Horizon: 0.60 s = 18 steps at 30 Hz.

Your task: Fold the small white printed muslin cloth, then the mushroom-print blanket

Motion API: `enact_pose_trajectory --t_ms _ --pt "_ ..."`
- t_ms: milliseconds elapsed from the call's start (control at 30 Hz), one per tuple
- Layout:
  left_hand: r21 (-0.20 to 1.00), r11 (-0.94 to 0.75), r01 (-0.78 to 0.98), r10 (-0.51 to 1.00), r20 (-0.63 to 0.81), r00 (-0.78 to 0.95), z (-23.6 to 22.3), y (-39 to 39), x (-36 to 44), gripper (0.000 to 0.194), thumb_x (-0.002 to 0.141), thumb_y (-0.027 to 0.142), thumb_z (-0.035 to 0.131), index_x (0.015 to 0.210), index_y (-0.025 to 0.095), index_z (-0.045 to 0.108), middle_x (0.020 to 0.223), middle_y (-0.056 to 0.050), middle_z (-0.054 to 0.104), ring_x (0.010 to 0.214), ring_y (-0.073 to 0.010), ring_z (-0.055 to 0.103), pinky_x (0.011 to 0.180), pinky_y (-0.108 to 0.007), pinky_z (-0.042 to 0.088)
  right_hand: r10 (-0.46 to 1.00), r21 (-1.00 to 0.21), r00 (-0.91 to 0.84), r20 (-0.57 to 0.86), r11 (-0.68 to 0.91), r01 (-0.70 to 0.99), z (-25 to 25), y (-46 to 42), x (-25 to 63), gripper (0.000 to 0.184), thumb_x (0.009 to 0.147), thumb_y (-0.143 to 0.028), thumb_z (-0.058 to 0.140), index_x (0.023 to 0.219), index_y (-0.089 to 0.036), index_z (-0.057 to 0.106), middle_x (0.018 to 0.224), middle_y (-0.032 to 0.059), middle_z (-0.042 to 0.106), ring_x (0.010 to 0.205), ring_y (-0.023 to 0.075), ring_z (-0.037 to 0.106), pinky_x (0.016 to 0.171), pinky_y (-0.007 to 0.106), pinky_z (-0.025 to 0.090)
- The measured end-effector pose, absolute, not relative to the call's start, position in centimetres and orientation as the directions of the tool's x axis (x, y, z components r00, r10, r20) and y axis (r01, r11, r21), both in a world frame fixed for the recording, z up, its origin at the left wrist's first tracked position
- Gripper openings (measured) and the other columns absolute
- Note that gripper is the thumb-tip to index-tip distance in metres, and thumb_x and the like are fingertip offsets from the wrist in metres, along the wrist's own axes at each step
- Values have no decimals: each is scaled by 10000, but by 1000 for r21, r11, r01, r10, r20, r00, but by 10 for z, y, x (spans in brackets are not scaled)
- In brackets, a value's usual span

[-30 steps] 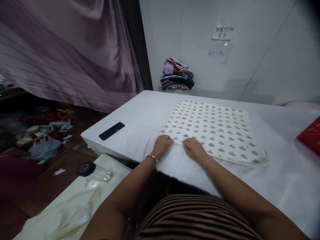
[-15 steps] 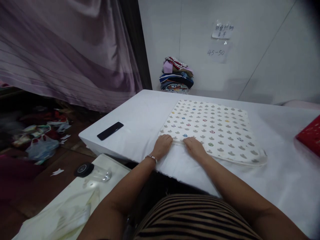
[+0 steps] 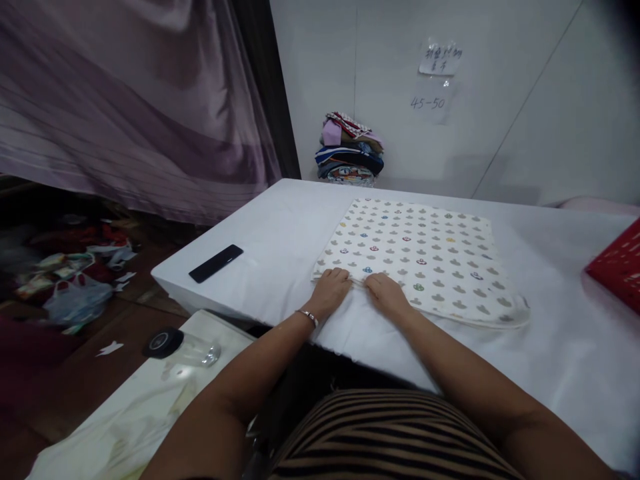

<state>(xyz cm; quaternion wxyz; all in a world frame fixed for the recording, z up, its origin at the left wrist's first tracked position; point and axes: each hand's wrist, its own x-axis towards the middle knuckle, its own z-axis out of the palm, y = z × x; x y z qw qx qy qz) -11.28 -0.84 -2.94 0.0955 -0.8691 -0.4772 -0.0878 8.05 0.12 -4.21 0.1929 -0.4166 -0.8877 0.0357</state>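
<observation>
A folded white cloth [image 3: 415,253] with grey and coloured cloud-like prints lies flat on the white-covered table [image 3: 270,247]. Its near edge is gripped at the left corner by both hands. My left hand [image 3: 331,288], with a bracelet at the wrist, has its fingers curled over the edge close to that corner. A short way to the right, my right hand [image 3: 386,293] pinches the same edge between thumb and fingers. The thumbs and the undersides of the fingers are mostly hidden. The cloth's right part lies untouched, its near right corner rounded.
A black phone [image 3: 216,263] lies on the table's left. Beyond the far edge rises a stack of folded cloths [image 3: 350,150]. A red item [image 3: 617,267] sits at the right. Lower left, a clear jar with a black lid [image 3: 163,342] lies on a pale side surface [image 3: 125,393].
My left hand has slid slightly right along the cloth's near edge, closer to my right hand, baring the left corner. My right hand stays at the edge. The view has shifted a little.
</observation>
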Motion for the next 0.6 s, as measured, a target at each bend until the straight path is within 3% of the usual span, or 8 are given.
enact_pose_trajectory --t_ms 367,600 --pt "161 -562 811 794 379 475 -35 -11 -120 120 846 141 468 884 168 578 1057 -71 587 1035 -192 494 910 -355 380 704 -219 -627 333 705 675 -42 -3 80 221 887 -180 457 1036 -165 619 1069 100 611 974 219 504 854 345 401" --pt "229 -581 781 782 424 457 -43 -7 -122 101 829 143 493 892 172 568 1025 -64 617 1012 -189 528 893 -359 409 714 -138 -606 351 679 721 -50 2 76 186 896 -142 450 959 -147 625 975 91 629 906 205 510 807 325 400"
